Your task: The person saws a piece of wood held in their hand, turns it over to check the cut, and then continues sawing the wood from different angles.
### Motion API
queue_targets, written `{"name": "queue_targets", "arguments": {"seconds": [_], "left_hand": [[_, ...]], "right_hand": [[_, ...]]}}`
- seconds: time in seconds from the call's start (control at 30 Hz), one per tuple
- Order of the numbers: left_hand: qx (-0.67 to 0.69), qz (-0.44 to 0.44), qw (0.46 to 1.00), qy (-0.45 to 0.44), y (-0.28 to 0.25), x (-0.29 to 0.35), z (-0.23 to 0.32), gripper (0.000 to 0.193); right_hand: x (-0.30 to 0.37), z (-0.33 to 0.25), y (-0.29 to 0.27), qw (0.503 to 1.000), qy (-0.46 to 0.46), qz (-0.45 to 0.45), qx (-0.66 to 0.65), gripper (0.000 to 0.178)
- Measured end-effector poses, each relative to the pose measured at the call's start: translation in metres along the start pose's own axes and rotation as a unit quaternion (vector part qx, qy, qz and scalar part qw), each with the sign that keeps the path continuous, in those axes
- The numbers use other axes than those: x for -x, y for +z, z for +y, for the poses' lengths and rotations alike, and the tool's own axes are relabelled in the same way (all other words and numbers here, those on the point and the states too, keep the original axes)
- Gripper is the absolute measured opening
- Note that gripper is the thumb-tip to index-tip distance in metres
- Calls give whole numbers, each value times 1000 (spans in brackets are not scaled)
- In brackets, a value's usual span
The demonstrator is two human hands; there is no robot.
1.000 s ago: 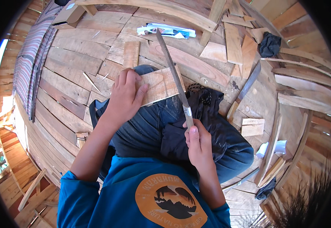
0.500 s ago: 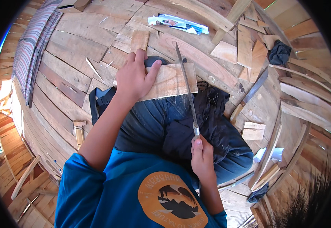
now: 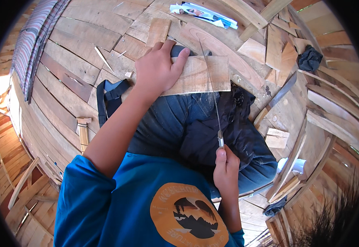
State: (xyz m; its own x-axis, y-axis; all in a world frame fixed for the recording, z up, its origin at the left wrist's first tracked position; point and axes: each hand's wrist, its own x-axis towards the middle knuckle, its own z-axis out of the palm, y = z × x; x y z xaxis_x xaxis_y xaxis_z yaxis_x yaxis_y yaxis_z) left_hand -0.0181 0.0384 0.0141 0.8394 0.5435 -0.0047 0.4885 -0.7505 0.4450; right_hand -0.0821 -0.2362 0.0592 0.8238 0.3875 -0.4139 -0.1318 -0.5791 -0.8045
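A plank floor (image 3: 85, 31) spreads around the seated person, running widest from 8 o'clock up through 12. At 6 o'clock is the blue shirt (image 3: 117, 197) with a round orange print; above it the dark jeans (image 3: 157, 127) fill the middle. A striped cloth (image 3: 39, 45) hangs along the rim at 10 o'clock. A pinkish board (image 3: 227, 55) with curved grain lies on the floor at 1 o'clock, and dark fabric (image 3: 202, 136) is bunched on the lap.

The saw (image 3: 217, 111) runs slantwise from the right hand up toward 12:30, its thin blade crossing the held board (image 3: 194, 78). That board lies across the jeans between 12 and 1 o'clock; whether the blade has bitten into it cannot be told. A long knife (image 3: 284, 90) lies between 2 and 3 o'clock.

The left hand (image 3: 159, 68), at 11 o'clock, is spread over the board's left end, thumb apart from the fingers. The right hand (image 3: 226, 164), between 4 and 5 o'clock, is closed around the saw's handle. A crumpled black cloth (image 3: 310, 58) sits at 2 o'clock, a small wooden block (image 3: 276, 138) at 3.
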Motion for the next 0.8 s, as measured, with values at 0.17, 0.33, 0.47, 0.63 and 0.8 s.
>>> {"name": "queue_targets", "arguments": {"seconds": [0.17, 0.33, 0.47, 0.63, 0.8], "left_hand": [[-2, -8, 1000, -16, 4, 0, -5, 50], [33, 13, 999, -4, 5, -1, -6, 46], [13, 35, 999, 8, 9, 2, -5, 45], [5, 24, 999, -22, 10, -1, -6, 48], [27, 0, 996, -80, 8, -3, -4, 49]], "right_hand": [[-42, -19, 21, 1000, -28, 7, -9, 48], [-23, -18, 14, 1000, 0, 7, -19, 46], [-1, 1, 0, 1000, 0, 3, -25, 44], [-47, -19, 25, 999, -51, 8, 0, 47], [-17, -14, 11, 1000, 7, 3, -6, 45]]}}
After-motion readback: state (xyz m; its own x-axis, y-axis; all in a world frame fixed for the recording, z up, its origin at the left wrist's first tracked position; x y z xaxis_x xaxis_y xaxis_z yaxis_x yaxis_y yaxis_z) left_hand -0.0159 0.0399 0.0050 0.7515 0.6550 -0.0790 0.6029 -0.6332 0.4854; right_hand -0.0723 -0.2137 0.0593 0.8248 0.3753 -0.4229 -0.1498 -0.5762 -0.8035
